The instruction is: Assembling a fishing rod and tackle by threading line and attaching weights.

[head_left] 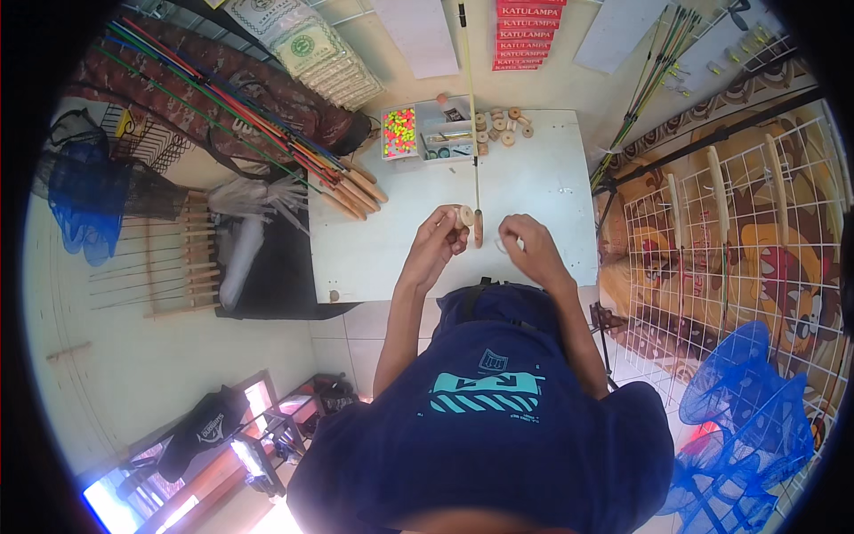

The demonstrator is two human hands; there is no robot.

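Over the near part of the white table, my left hand is closed around a small pale wooden spool, whose round end faces up between thumb and fingers. To its right, my right hand is curled with the fingertips pinched together. A thin whitish bit shows near those fingertips, too small to name. Between the hands lies a slim fishing rod with a short wooden handle. Its pale shaft runs away from me toward the far wall. Neither hand appears to touch the rod.
At the table's far edge stand a box of bright floats, a white divided tray and several wooden spools. Bundled rods with wooden handles overhang the left side. A wire rack and blue nets are on the right.
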